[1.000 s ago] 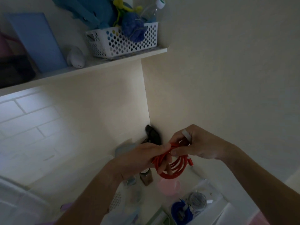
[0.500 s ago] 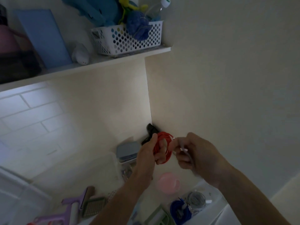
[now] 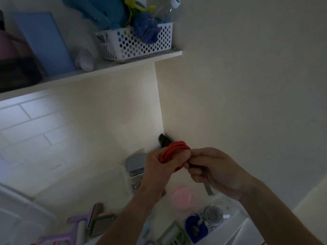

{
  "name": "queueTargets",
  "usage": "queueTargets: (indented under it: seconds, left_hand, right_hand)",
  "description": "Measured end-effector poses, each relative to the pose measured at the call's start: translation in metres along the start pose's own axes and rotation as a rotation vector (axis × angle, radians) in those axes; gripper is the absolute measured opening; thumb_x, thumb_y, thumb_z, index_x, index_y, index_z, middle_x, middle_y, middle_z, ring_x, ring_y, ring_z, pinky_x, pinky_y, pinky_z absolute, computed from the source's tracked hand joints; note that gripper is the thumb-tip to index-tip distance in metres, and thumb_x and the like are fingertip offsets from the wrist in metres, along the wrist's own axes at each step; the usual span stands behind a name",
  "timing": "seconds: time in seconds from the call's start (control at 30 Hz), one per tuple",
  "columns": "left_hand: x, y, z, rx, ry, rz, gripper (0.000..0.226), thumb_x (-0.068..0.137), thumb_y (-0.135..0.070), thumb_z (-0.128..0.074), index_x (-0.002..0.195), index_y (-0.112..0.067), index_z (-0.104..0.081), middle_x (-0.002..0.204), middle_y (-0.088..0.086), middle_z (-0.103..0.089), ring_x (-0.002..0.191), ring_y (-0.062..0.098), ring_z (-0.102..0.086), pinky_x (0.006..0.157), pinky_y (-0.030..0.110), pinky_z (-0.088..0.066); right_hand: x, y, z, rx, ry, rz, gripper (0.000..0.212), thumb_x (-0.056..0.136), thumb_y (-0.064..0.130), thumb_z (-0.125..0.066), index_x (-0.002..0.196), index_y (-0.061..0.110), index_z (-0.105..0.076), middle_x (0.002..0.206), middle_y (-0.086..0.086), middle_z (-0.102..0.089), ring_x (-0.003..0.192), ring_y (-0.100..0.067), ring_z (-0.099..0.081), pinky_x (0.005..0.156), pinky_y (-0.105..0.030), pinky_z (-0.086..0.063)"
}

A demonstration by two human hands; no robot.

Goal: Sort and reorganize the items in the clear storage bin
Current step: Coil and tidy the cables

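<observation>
A coiled red cable (image 3: pixel 174 150) is held up in front of the wall corner. My left hand (image 3: pixel 155 171) grips the coil from the left, fingers wrapped round its loops. My right hand (image 3: pixel 212 169) pinches the coil's right side and also holds a thin grey strap (image 3: pixel 208 189) that hangs down from the palm. Below them, at the lower right, the clear storage bin (image 3: pixel 235 221) holds a blue coiled cable (image 3: pixel 192 227) and a grey-white cable bundle (image 3: pixel 213 213).
On the counter stand a grey-lidded clear jar (image 3: pixel 135 164), a pink round lid (image 3: pixel 183 196), purple tools (image 3: pixel 79 221), a grid slicer (image 3: pixel 101 224) and a green holder (image 3: pixel 172 235). A black object (image 3: pixel 163 139) sits in the corner. Above, a shelf (image 3: pixel 106 67) carries a white basket (image 3: pixel 136 41).
The red coil has been bunched tighter and lifted slightly. My right hand has closed in against the coil, and the grey strap now hangs from it. The view has tilted slightly.
</observation>
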State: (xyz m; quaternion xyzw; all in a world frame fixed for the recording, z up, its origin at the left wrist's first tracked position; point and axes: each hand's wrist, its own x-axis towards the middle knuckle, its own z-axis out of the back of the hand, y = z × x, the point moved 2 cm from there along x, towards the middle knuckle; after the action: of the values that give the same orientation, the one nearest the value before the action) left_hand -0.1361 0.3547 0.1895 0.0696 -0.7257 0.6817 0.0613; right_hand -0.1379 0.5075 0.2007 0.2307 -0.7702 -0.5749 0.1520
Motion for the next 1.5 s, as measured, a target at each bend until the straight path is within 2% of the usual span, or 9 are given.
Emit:
queueTargets:
  seconds: [0.13,0.37,0.57,0.7,0.93,1.1,1.27,1.37,1.5]
  left_hand:
    - [-0.004,-0.006,0.001,0.027,-0.005,-0.063,0.009,0.077,-0.008,-0.079,0.085,-0.013,-0.079,0.068,0.007,-0.074,0.065,0.012,-0.071,0.064,0.017,-0.054]
    - [0.0,-0.006,0.002,0.11,-0.075,-0.131,0.014,0.082,-0.011,-0.078,0.096,-0.013,-0.079,0.084,0.003,-0.078,0.081,0.021,-0.075,0.077,0.03,-0.061]
    - [0.012,-0.006,0.008,0.144,-0.21,-0.051,0.01,0.085,-0.028,-0.074,0.093,-0.024,-0.078,0.079,-0.003,-0.077,0.076,0.012,-0.072,0.071,0.023,-0.059]
    - [0.015,0.0,0.004,0.132,-0.215,0.003,0.044,0.074,-0.048,-0.071,0.106,-0.017,-0.076,0.087,0.001,-0.077,0.085,0.018,-0.074,0.081,0.03,-0.061]
    - [0.022,0.006,0.002,0.068,-0.214,0.037,0.041,0.078,-0.053,-0.069,0.095,-0.016,-0.077,0.083,0.001,-0.076,0.083,0.022,-0.071,0.078,0.032,-0.058]
    - [0.016,-0.004,-0.002,-0.082,-0.227,-0.059,0.055,0.106,-0.041,-0.034,0.066,-0.007,-0.052,0.047,-0.007,-0.037,0.044,0.009,-0.029,0.05,0.017,-0.034]
    - [0.007,-0.005,-0.011,0.163,-0.197,-0.276,0.042,0.099,-0.028,-0.045,0.059,-0.034,-0.058,0.057,-0.013,-0.057,0.055,0.002,-0.051,0.057,0.036,-0.053]
    - [0.006,-0.003,-0.011,0.186,-0.138,-0.387,0.04,0.098,-0.038,-0.047,0.064,-0.018,-0.05,0.06,0.01,-0.054,0.056,0.037,-0.053,0.051,0.056,-0.047]
    - [0.009,-0.01,-0.008,0.294,-0.095,-0.468,0.038,0.1,-0.037,-0.046,0.069,-0.018,-0.056,0.058,0.001,-0.059,0.052,0.025,-0.059,0.047,0.042,-0.048]
  right_hand:
    - [-0.002,0.001,0.001,0.002,0.054,-0.013,0.023,0.101,0.001,-0.04,0.1,-0.005,-0.062,0.082,-0.016,-0.057,0.058,-0.012,-0.035,0.05,-0.022,-0.025]
    - [-0.002,0.001,0.002,-0.043,0.048,0.011,0.031,0.103,0.013,-0.045,0.109,-0.011,-0.062,0.101,-0.027,-0.07,0.056,-0.011,-0.037,0.046,-0.019,-0.029]
    - [-0.011,0.003,0.013,-0.175,-0.352,0.206,0.013,0.088,0.007,-0.066,0.096,0.002,-0.076,0.088,-0.017,-0.075,0.058,-0.017,-0.058,0.054,-0.025,-0.048]
    - [-0.01,0.002,0.01,-0.228,-0.464,0.295,0.009,0.08,0.003,-0.074,0.088,0.004,-0.078,0.078,-0.015,-0.074,0.058,-0.02,-0.062,0.056,-0.028,-0.051]
    - [-0.011,0.003,0.0,-0.654,-0.734,0.462,0.006,0.076,0.024,-0.082,0.077,0.021,-0.077,0.065,0.011,-0.072,0.059,-0.006,-0.068,0.057,-0.015,-0.053]
    - [0.004,-0.004,-0.013,-0.145,-0.632,0.16,0.016,0.078,0.02,-0.08,0.071,0.006,-0.076,0.059,-0.013,-0.066,0.047,-0.018,-0.052,0.043,-0.024,-0.042]
    - [0.02,-0.007,-0.027,0.349,-0.534,0.038,0.014,0.09,0.006,-0.064,0.081,-0.003,-0.07,0.065,-0.009,-0.058,0.052,-0.01,-0.046,0.045,-0.017,-0.043]
    - [0.025,-0.01,-0.038,0.641,-0.405,0.017,0.014,0.089,0.014,-0.061,0.08,0.005,-0.064,0.061,-0.001,-0.052,0.049,-0.005,-0.041,0.041,-0.014,-0.036]
    - [0.02,-0.008,-0.039,0.699,-0.288,0.023,0.029,0.096,0.019,-0.052,0.068,0.011,-0.053,0.058,0.001,-0.041,0.049,-0.009,-0.031,0.047,-0.022,-0.027]
